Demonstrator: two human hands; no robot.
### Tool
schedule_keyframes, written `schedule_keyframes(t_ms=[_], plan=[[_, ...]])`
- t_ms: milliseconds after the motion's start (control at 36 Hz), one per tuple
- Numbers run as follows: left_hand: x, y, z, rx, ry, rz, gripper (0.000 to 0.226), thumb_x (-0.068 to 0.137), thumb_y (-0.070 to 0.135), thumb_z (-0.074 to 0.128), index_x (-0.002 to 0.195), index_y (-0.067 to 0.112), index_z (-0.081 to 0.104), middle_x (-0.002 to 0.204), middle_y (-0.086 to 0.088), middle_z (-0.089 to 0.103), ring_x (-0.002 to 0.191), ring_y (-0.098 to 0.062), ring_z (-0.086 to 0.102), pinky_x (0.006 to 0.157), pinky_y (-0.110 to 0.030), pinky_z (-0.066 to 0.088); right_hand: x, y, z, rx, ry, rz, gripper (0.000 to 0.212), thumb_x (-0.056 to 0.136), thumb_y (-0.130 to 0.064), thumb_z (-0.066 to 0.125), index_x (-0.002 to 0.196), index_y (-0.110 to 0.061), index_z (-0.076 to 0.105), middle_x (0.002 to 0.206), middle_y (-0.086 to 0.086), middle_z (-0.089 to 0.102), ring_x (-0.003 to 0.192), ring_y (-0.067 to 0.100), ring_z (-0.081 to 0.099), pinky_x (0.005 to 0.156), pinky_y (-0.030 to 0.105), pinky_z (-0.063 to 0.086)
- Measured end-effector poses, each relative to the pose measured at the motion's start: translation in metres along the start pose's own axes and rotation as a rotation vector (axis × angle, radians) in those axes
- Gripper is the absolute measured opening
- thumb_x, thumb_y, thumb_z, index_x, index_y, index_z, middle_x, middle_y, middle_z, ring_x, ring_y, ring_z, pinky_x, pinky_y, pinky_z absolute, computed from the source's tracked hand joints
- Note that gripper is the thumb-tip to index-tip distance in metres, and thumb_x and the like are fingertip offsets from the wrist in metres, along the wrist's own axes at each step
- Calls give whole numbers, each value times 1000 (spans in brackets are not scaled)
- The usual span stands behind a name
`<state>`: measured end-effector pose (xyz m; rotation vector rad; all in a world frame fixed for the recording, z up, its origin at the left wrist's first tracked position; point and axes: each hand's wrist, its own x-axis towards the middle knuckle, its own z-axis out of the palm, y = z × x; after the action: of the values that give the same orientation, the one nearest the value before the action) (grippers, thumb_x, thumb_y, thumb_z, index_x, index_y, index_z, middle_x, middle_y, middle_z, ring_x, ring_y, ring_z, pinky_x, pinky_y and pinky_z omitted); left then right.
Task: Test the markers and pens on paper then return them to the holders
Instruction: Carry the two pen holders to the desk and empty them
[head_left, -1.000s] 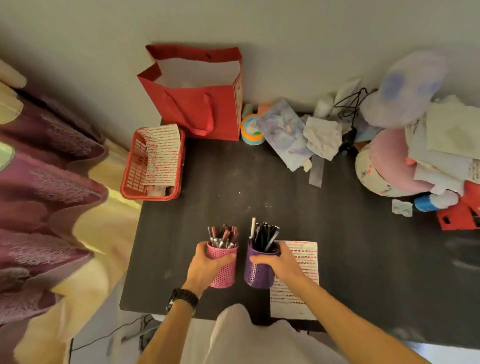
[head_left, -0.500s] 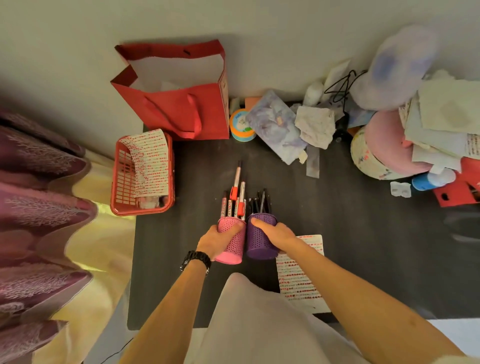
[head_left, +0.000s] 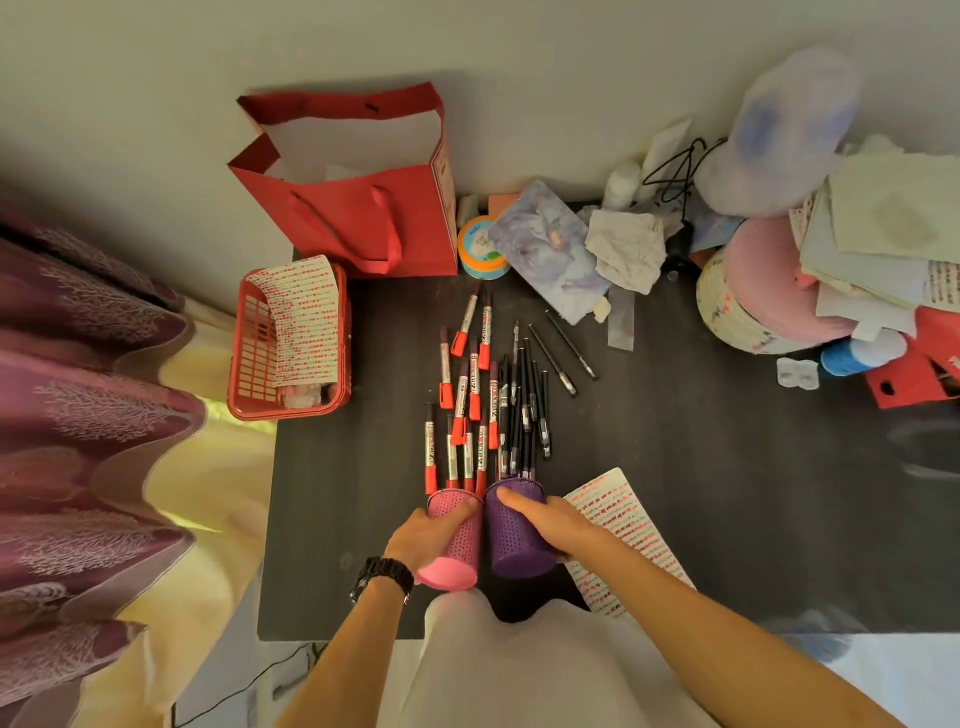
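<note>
Dark surface (head_left: 727, 493) against a pale wall, where the left hand (head_left: 426, 535) wraps its grip round a tipped pink perforated holder (head_left: 457, 540) and the right hand (head_left: 550, 525) round a tipped purple perforated holder (head_left: 514, 540), with red-capped markers (head_left: 457, 405) and black pens (head_left: 524, 400) lying fanned just beyond their mouths.

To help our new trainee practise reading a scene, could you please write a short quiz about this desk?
1. True or false: the pink holder stands upright on the table.
2. Which does the right hand hold? A the pink holder; B the purple holder; C the red basket.
3. Fill in: the red-capped markers lie to the ___ of the black pens.
Key: 1 false, it is tipped over; 2 B; 3 left.
</note>
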<state>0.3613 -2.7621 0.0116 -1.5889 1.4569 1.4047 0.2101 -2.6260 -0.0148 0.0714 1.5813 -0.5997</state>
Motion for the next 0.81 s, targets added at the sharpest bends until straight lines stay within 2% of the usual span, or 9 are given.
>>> schedule_keyframes(t_ms=[111, 167, 278, 361, 444, 611, 694, 750, 806], plan=[[-14, -14, 8, -34, 61, -5, 118, 49, 88, 58, 136, 9, 45, 125, -14, 61, 109, -33, 64, 97, -47, 53, -22, 19, 0, 106, -32, -130, 46, 79, -68, 68, 107, -32, 60, 109, -3, 70, 98, 18, 68, 75, 33, 59], [-21, -19, 15, -78, 93, 26, 117, 52, 91, 61, 136, 11, 44, 123, -11, 61, 108, -31, 64, 95, -45, 55, -34, 29, -6, 177, -25, -195, 53, 72, -67, 71, 110, -33, 58, 115, -5, 68, 103, 16, 67, 77, 31, 58], [-36, -16, 33, -181, 147, 177, 100, 58, 84, 65, 131, 19, 46, 109, 6, 62, 95, -12, 64, 66, -23, 53, -51, 55, -33, 350, 54, -284, 69, 67, -52, 78, 126, -26, 53, 125, -3, 63, 111, 16, 63, 85, 30, 58], [-44, 2, 51, -258, 129, 291, 90, 49, 83, 77, 120, 34, 48, 115, 10, 64, 101, -10, 65, 76, -27, 56, -60, 70, -66, 426, 195, -372, 73, 59, -41, 87, 121, -28, 51, 124, -3, 62, 108, 13, 62, 74, 21, 58], [-47, 34, 72, -267, 120, 391, 92, 45, 75, 84, 121, 38, 47, 117, 15, 66, 100, -3, 67, 82, -26, 55, -67, 78, -103, 453, 345, -453, 77, 52, -37, 91, 116, -31, 48, 119, -7, 61, 105, 9, 62, 64, 13, 54], [-44, 122, 133, -132, 79, 636, 83, 48, 61, 88, 119, 46, 47, 111, 21, 67, 95, 11, 63, 71, -8, 50, -67, 86, -190, 446, 607, -591, 92, 56, -34, 93, 130, -35, 39, 123, -20, 53, 114, 10, 57, 91, 29, 51], [-40, 161, 171, -35, 52, 721, 86, 50, 58, 88, 126, 48, 49, 119, 14, 62, 107, 0, 61, 88, -21, 53, -64, 86, -232, 442, 738, -612, 89, 63, -25, 95, 131, -38, 39, 125, -17, 53, 115, 8, 53, 88, 19, 44], [-34, 182, 194, 40, 74, 749, 91, 50, 58, 88, 130, 47, 47, 121, 14, 53, 111, -8, 58, 95, -33, 52, -61, 87, -256, 460, 806, -596, 91, 64, -26, 95, 137, -34, 41, 130, -12, 53, 118, 12, 54, 93, 26, 45], [-27, 199, 216, 69, 70, 766, 90, 53, 54, 92, 130, 47, 46, 124, 14, 52, 116, -11, 56, 97, -35, 51, -60, 90, -275, 465, 839, -553, 94, 66, -27, 94, 141, -34, 38, 131, -12, 52, 120, 16, 55, 99, 34, 46]])
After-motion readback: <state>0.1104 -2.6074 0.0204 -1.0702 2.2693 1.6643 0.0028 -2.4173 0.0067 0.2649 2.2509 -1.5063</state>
